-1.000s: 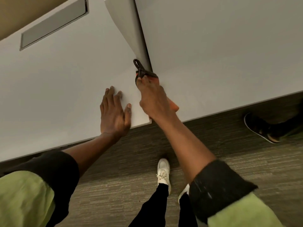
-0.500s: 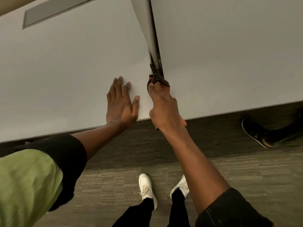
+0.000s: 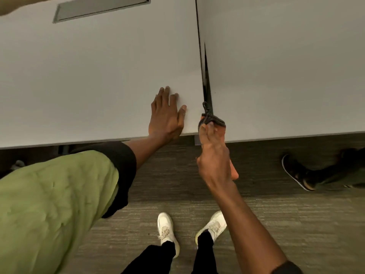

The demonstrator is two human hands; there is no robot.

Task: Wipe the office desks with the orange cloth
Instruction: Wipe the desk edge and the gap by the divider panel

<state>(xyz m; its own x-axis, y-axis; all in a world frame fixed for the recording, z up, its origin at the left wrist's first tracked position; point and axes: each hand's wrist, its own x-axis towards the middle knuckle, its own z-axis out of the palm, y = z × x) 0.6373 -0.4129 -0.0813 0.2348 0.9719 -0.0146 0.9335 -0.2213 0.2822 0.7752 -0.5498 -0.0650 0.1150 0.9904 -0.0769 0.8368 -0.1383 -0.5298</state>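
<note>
Two white desks meet at a thin upright divider panel (image 3: 206, 76). The left desk (image 3: 88, 76) carries my left hand (image 3: 167, 115), which lies flat near the front right corner with fingers spread. My right hand (image 3: 214, 155) grips the orange cloth (image 3: 235, 174) at the near end of the divider. An orange end of the cloth shows below my palm. Its dark hem and hanging loop (image 3: 212, 119) stick out above my fingers against the divider's front edge. The right desk (image 3: 286, 66) lies beyond it.
A grey cable hatch (image 3: 98, 8) is set into the back of the left desk. Below the desk edges is grey carpet (image 3: 296, 224). My white shoes (image 3: 166, 230) stand on it. Another person's dark shoe (image 3: 296, 173) rests under the right desk.
My right hand has slid the cloth toward me along the divider, down to the desks' front edge. The view has swung so the divider looks edge-on. My left hand stays flat on the desk.
</note>
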